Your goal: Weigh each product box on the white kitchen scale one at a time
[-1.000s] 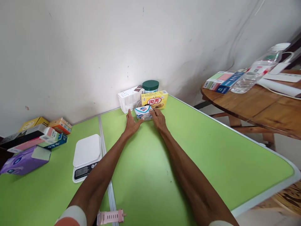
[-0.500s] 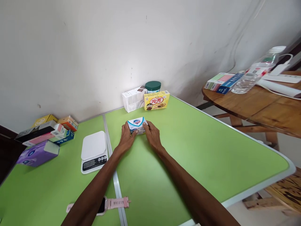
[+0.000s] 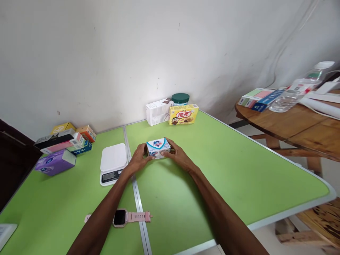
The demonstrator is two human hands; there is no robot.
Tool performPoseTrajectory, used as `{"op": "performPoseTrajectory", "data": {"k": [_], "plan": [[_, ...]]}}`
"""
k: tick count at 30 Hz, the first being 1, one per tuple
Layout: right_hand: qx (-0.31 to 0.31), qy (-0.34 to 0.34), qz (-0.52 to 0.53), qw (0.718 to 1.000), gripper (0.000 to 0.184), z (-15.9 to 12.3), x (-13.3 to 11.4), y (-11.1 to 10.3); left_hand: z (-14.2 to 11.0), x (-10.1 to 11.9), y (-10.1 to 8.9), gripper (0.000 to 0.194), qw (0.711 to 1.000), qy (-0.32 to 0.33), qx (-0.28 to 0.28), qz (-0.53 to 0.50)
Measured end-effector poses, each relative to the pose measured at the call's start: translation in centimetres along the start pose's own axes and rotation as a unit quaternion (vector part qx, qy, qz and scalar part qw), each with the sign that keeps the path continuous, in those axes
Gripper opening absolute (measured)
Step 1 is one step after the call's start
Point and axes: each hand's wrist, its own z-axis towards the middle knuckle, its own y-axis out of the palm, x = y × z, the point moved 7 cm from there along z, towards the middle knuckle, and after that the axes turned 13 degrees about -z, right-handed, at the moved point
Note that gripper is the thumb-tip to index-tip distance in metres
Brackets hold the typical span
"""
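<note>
- A pale grey-white painted wall [image 3: 127,53] fills the background, marked with small dark scuffs and specks.
- The wall looks brightest around its middle and greyer towards the right, where a thin cable [image 3: 275,71] runs down it.
- A bright green tabletop with a pale grey rim [image 3: 239,173] meets the wall; a silvery metal seam [image 3: 143,226] crosses it, and soft light gleams on its surface.
- At right stands a brown wooden table with a curved edge [image 3: 292,131], with wooden supports [image 3: 289,152] beneath.
- Pale floor [image 3: 265,235] shows at lower right, near a light wooden surface with dark markings [image 3: 318,219].
- Dark brown panelling [image 3: 10,159] borders the left side.
</note>
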Motion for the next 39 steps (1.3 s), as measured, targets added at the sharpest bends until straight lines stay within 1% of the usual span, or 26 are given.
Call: {"op": "performPoseTrajectory", "data": {"k": [3,6,9,14,17,20,22,24,26,28,30,33,35,37,39], "plan": [[0.002,-0.028,-0.002,1.000,0.079,0.0,-0.7,0.0,0.1,0.0,-0.2,0.070,0.999,-0.032,-0.015,0.008],[-0.001,-0.039,0.000,0.999,0.070,-0.2,-0.9,-0.1,0.0,0.4,-0.2,0.068,0.999,-0.041,-0.028,-0.001],[-0.011,-0.044,-0.006,0.999,0.069,-0.4,-0.7,-0.2,-0.2,0.7,-0.2,0.066,0.998,-0.045,-0.036,0.007],[-0.014,-0.036,-0.044,0.998,0.069,-0.3,-0.1,-0.7,-0.1,1.1,-0.3,0.062,0.996,-0.035,-0.033,0.071],[-0.016,-0.036,-0.044,0.998,0.068,-0.6,-0.3,-0.9,-0.2,1.4,0.0,0.062,0.997,-0.027,-0.039,0.068],[-0.022,-0.028,-0.042,0.998,0.069,-1.4,-1.2,-0.8,-0.9,2.5,0.1,0.064,0.997,-0.003,-0.043,0.060],[-0.022,-0.028,-0.041,0.999,0.068,-2.0,-2.3,-0.4,-1.7,3.9,-0.4,0.062,0.997,0.013,-0.049,0.055],[-0.025,-0.035,-0.040,0.998,0.065,-2.3,-3.9,0.5,-2.8,5.6,-1.7,0.056,0.996,0.028,-0.054,0.061],[-0.032,-0.050,-0.050,0.997,0.063,-2.0,-5.7,2.2,-4.1,7.2,-3.9,0.051,0.995,0.038,-0.048,0.081],[-0.046,-0.071,-0.068,0.994,0.062,-1.0,-7.5,4.6,-5.3,8.4,-6.9,0.049,0.993,0.041,-0.027,0.104],[-0.066,-0.096,-0.082,0.990,0.062,0.4,-9.0,7.7,-6.4,8.9,-10.2,0.048,0.992,0.034,0.000,0.119],[-0.101,-0.117,-0.097,0.983,0.063,2.5,-10.1,12.3,-7.7,8.2,-14.7,0.046,0.991,0.014,0.034,0.132],[-0.114,-0.127,-0.116,0.979,0.063,3.6,-10.2,14.8,-8.4,7.2,-16.9,0.048,0.989,0.002,0.056,0.134],[-0.115,-0.135,-0.139,0.974,0.062,4.3,-10.1,16.3,-8.8,6.1,-18.5,0.051,0.989,-0.006,0.074,0.130],[-0.112,-0.137,-0.158,0.971,0.061,4.8,-9.7,17.2,-9.1,5.1,-19.4,0.052,0.989,-0.008,0.084,0.121]]}}
